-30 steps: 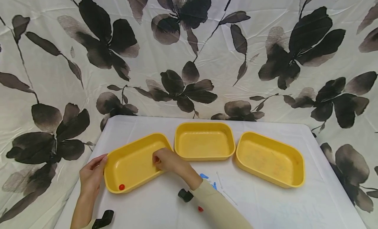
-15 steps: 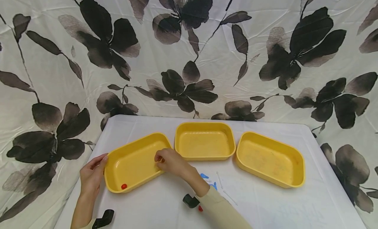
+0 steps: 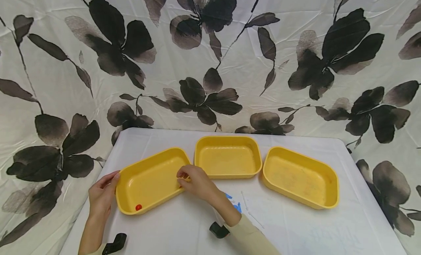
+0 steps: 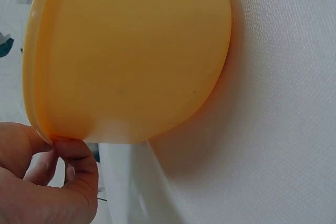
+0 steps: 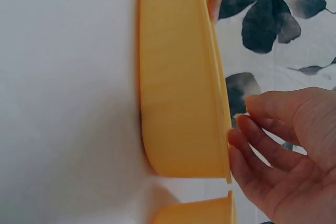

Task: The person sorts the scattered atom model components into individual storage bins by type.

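The leftmost yellow tray (image 3: 151, 178) stands slanted on the white cloth, a small red ball (image 3: 139, 207) lying in its near left corner. At its left end my left hand (image 3: 100, 198) pinches the rim between thumb and fingers, as the left wrist view confirms on the tray wall (image 4: 131, 61). My right hand (image 3: 198, 184) hovers at the near right rim with loosely bent fingers. In the right wrist view, fingertips (image 5: 234, 139) are right at the rim, the thumb and forefinger are a little apart, and nothing shows between them.
A middle yellow tray (image 3: 228, 161) and a right yellow tray (image 3: 300, 178) stand alongside. Blue pieces (image 3: 237, 207) and thin white sticks (image 3: 244, 201) lie on the cloth beyond my right forearm. A floral curtain (image 3: 210, 64) hangs behind the table.
My right hand has drawn back rightward from inside the left tray to its rim. The red ball has rolled slightly right. A red bit on the cloth is now covered by my right wrist.
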Demonstrator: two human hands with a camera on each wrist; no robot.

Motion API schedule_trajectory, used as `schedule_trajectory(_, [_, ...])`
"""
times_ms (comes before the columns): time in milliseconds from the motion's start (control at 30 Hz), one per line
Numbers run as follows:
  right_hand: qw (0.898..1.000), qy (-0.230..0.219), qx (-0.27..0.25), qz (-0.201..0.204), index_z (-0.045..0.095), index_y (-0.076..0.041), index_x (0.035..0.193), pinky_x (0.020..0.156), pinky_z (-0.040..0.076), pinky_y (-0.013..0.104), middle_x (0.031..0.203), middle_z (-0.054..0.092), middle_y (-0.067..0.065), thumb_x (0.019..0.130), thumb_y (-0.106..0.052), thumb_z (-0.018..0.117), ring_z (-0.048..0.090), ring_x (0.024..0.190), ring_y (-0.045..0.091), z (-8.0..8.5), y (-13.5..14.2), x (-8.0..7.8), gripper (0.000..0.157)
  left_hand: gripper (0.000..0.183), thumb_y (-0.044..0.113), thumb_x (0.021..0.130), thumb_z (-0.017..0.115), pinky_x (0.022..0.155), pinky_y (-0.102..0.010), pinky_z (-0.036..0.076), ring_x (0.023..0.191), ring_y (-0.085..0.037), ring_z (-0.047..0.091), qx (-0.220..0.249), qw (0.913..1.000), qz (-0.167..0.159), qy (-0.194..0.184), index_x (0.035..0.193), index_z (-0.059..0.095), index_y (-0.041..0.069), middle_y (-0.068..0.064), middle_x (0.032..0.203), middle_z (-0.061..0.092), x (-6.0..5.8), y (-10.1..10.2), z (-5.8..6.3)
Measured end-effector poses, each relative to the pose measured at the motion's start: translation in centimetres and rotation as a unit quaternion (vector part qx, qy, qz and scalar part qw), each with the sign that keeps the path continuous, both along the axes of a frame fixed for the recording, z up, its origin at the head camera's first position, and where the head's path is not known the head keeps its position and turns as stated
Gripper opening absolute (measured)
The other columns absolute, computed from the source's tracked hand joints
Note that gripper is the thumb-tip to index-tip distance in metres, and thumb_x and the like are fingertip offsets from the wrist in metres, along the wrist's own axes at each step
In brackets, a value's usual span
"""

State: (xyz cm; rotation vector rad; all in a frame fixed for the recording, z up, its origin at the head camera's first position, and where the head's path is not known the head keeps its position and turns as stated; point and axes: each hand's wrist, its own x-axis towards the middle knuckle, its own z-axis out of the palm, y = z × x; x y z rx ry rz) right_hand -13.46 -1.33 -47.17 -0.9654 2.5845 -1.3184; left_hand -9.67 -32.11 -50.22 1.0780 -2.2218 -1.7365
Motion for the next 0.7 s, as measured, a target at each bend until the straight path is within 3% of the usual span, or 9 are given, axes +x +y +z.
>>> schedule_trajectory(233, [0.999, 0.017, -0.031, -0.024, 0.071, -0.004, 0.101, 0.085, 0.056, 0.028, 0.099, 0.070, 0.008, 0.094, -0.003, 0.072, 0.067, 0.095, 0.023, -0.2, 1.1, 0.8, 0.006, 0.049, 0.034, 0.105, 0.059, 0.089, -0.008, 0.047, 0.103, -0.005, 0.056, -0.004, 1.0000, -0.002, 0.002, 0.145, 0.056, 0.005, -0.001, 0.130, 0.058, 0.0, 0.0, 0.0])
schedule_trajectory(467, [0.998, 0.022, -0.044, -0.044, 0.071, -0.003, 0.101, 0.080, 0.053, 0.025, 0.096, 0.068, 0.007, 0.094, -0.004, 0.073, 0.063, 0.088, 0.026, -0.7, 1.9, 1.4, 0.007, 0.048, 0.034, 0.104, 0.059, 0.089, -0.008, 0.048, 0.101, -0.003, 0.055, 0.002, 1.0000, 0.000, 0.000, 0.144, 0.058, 0.007, 0.001, 0.129, 0.058, -0.1, 0.0, -0.1])
schedule_trajectory(700, [0.997, 0.018, -0.064, -0.048, 0.070, -0.002, 0.103, 0.087, 0.057, 0.035, 0.099, 0.068, 0.008, 0.095, -0.003, 0.071, 0.065, 0.095, 0.030, -0.7, 3.0, 2.2, 0.009, 0.048, 0.034, 0.104, 0.060, 0.087, -0.007, 0.048, 0.099, -0.001, 0.055, 0.001, 1.0000, -0.002, 0.002, 0.143, 0.058, 0.007, 0.002, 0.128, 0.060, 0.0, 0.0, 0.0])
